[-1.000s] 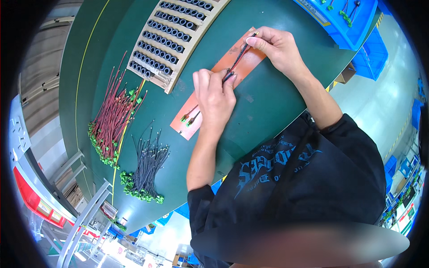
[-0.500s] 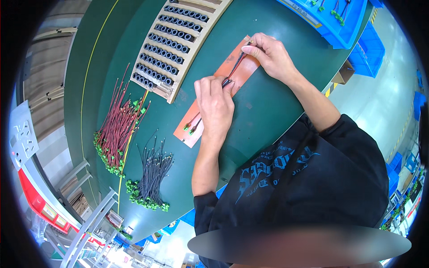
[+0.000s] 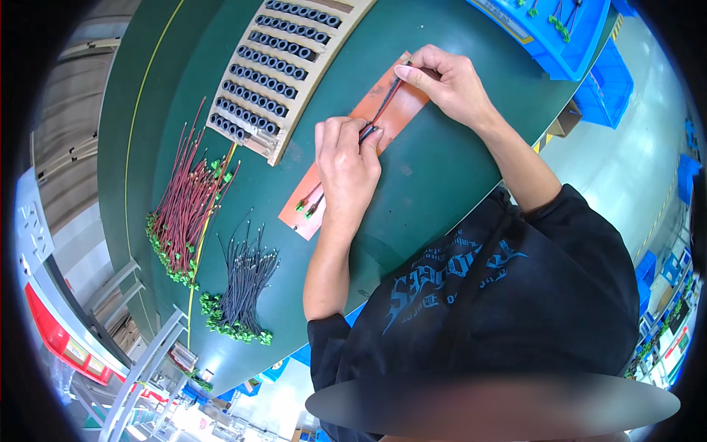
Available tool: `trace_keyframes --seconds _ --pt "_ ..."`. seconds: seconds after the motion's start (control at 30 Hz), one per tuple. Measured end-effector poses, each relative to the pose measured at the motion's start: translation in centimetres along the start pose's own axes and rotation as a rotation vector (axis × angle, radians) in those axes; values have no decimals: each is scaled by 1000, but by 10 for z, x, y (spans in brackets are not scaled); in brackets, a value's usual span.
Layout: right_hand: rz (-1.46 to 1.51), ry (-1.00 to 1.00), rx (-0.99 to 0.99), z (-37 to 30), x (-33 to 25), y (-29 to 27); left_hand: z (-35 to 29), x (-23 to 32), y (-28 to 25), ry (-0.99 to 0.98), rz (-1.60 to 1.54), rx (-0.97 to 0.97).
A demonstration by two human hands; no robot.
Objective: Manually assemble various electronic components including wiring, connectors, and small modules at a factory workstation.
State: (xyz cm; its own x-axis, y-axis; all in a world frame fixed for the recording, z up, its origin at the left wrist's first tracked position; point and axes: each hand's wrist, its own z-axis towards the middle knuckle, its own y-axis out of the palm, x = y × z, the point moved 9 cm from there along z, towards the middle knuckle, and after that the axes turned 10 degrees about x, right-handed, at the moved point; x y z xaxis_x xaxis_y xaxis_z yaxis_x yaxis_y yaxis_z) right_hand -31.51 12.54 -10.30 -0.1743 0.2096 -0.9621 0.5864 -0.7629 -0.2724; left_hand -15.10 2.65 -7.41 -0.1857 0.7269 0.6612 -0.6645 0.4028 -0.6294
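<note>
Green bench (image 3: 442,169) | red wire bundle (image 3: 184,206) and dark wire bundle (image 3: 243,287) laid out at left; tray of black sleeves (image 3: 283,62) behind | left hand (image 3: 346,166) pinched shut on wire pair (image 3: 383,110), pressed onto orange mat (image 3: 331,184), seemingly to steady it | right hand (image 3: 449,81) pinching far end taut; wire tips hidden by fingers | blue bins (image 3: 552,37) cut off.

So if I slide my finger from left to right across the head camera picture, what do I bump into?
Bundle of red wires → bundle of dark wires → left hand → right hand → blue bin.
</note>
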Motion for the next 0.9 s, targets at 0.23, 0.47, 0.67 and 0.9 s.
trace_keyframes --seconds 0.23,0.47,0.67,0.9 --pt "363 -14 -528 14 -17 37 2 -9 -3 -86 -48 -11" --pt "434 108 -714 18 -13 50 1 -13 -2 -119 -88 -14" --pt "373 -38 -916 25 -18 60 4 -14 -3 -92 -72 5" --pt "331 -80 -1023 28 -24 67 7 -14 -2 -114 -94 -3"
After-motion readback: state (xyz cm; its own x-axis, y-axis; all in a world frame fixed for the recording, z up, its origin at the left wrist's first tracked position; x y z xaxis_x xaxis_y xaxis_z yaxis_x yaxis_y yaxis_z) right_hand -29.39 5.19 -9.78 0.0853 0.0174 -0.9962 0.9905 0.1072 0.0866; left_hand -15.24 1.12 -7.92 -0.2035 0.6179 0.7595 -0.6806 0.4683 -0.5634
